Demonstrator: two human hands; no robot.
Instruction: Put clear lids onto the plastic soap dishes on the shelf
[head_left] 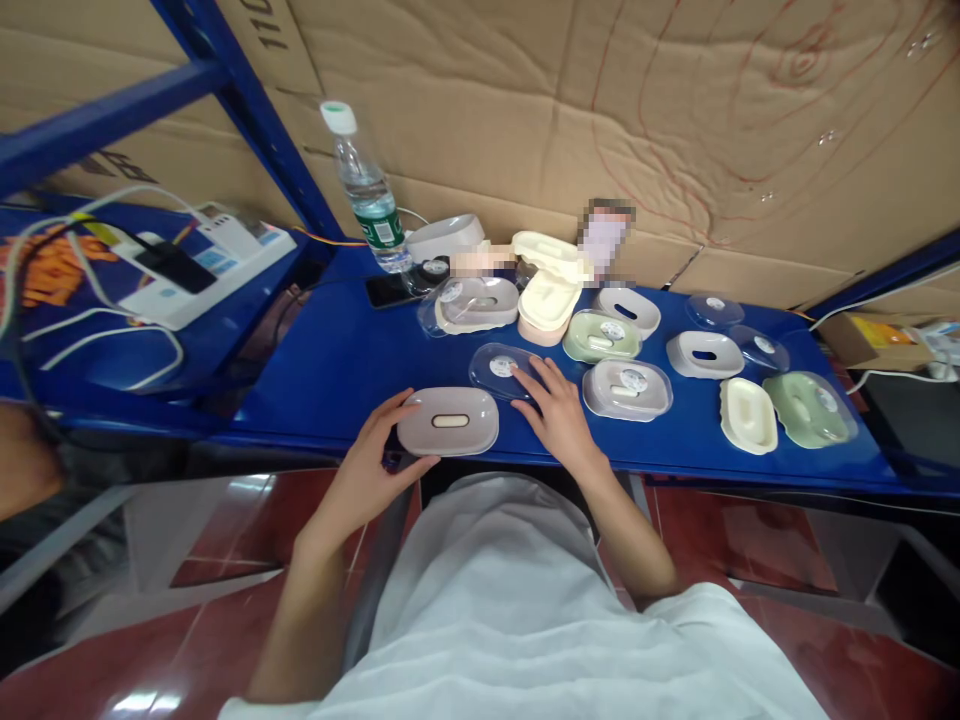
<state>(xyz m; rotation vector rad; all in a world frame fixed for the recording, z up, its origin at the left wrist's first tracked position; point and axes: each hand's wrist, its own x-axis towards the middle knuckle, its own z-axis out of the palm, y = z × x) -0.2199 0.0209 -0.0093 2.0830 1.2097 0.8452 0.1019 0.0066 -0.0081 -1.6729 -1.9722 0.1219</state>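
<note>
A grey oval soap box (448, 436) with a cream-lined slot sits at the table's front edge. My left hand (373, 440) is curved around its left end, thumb at the front and fingers behind. To its right a clear plastic lid (491, 366) with a round white sticker lies flat on the table. My right hand (555, 405) reaches over that lid, its fingers apart and the fingertips touching the lid near the sticker. Just right of this hand are a grey soap box under a clear lid (628, 390) and a green lidded soap box (596, 340).
On the blue table (330, 375), more soap box parts lie right and behind, including a cream tray (748, 415) and a green lidded box (810, 410). A water bottle (367, 200) stands back left near a power strip (217, 275). Cardboard (480, 110) backs the table.
</note>
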